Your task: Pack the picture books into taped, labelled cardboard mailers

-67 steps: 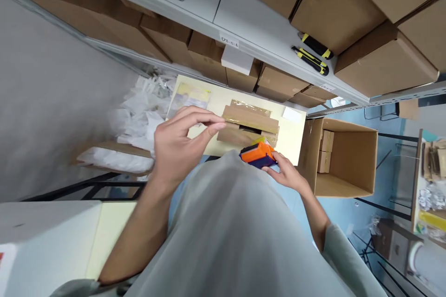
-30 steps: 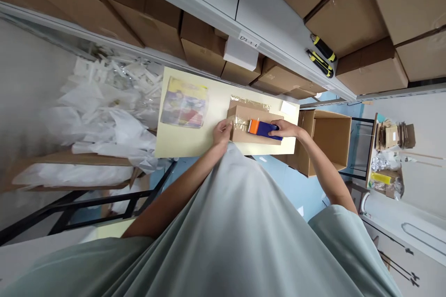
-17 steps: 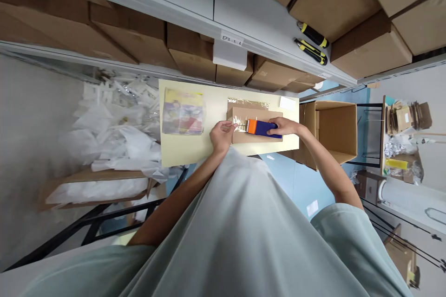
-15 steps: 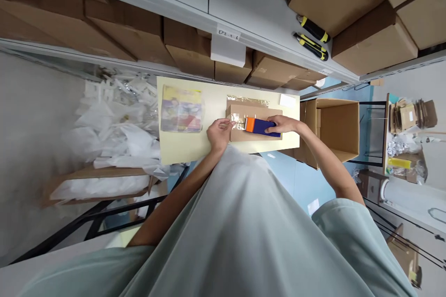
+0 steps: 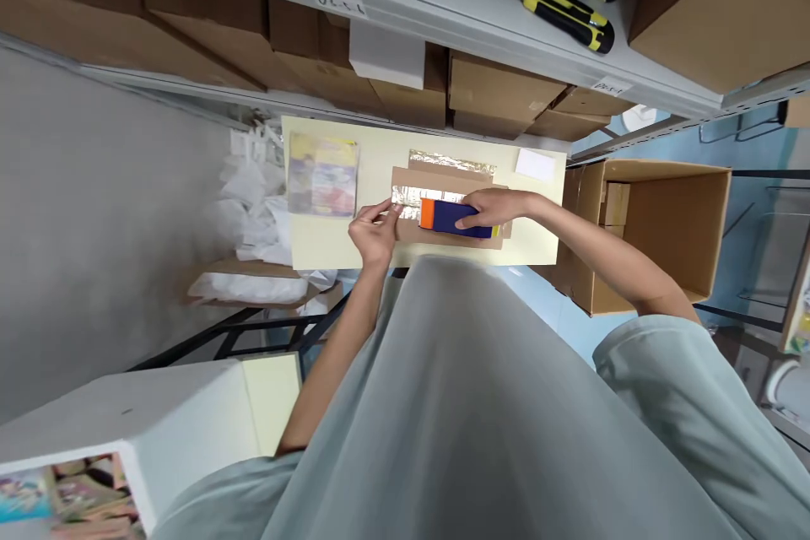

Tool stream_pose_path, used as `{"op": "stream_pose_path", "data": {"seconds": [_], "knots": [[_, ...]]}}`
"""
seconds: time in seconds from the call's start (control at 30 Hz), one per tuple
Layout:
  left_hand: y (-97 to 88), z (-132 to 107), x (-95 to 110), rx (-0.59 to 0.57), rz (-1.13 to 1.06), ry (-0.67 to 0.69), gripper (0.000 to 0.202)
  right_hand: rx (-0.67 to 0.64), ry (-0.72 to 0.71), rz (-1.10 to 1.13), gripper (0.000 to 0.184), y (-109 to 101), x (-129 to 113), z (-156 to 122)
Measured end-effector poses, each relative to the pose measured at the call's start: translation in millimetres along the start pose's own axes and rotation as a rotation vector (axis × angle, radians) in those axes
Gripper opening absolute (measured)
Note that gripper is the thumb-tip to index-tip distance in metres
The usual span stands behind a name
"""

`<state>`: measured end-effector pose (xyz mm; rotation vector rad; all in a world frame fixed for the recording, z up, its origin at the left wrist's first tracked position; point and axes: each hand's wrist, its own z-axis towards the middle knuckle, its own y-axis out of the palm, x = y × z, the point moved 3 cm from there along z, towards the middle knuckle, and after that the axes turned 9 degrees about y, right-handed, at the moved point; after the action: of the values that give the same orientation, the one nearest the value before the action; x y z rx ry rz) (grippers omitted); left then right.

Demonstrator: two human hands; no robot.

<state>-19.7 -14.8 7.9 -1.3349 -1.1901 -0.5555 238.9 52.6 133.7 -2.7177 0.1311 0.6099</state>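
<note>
A flat brown cardboard box (image 5: 405, 182) lies on a pale yellow table (image 5: 329, 236). My right hand (image 5: 497, 207) is closed round an orange and blue tape dispenser (image 5: 450, 217) that rests on the box top. A strip of clear tape (image 5: 414, 198) runs from the dispenser towards the box's left end. My left hand (image 5: 373, 229) pinches the tape's free end at the left edge of the box.
A colourful packet (image 5: 322, 175) and a white slip (image 5: 535, 164) lie on the table. An open carton (image 5: 658, 228) stands to the right, white plastic bags (image 5: 253, 194) to the left. Two yellow-black utility knives (image 5: 563, 13) lie on the grey shelf above, among stacked cartons.
The dispenser came down from in front of my chest onto the box, and tape now stretches across the top. My left hand moved to the box's left edge. The view has tilted.
</note>
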Motion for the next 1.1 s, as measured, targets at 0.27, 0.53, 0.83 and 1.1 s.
{"op": "stream_pose_path", "data": {"seconds": [0.27,0.53,0.83,1.1], "knots": [[5.3,-5,9,0.096,0.075,-0.040,0.024,-0.249,-0.023,0.304,0.051,-14,100,-89],[9.8,-2,13,0.117,0.149,-0.021,0.027,-0.244,0.028,0.301,0.060,-8,173,-116],[14.0,-4,13,0.153,0.145,-0.006,0.026,-0.163,-0.065,0.174,0.057,-14,193,-110],[16.7,-3,10,0.139,0.198,-0.028,0.028,-0.136,0.128,0.111,0.047,4,205,-79]]}}
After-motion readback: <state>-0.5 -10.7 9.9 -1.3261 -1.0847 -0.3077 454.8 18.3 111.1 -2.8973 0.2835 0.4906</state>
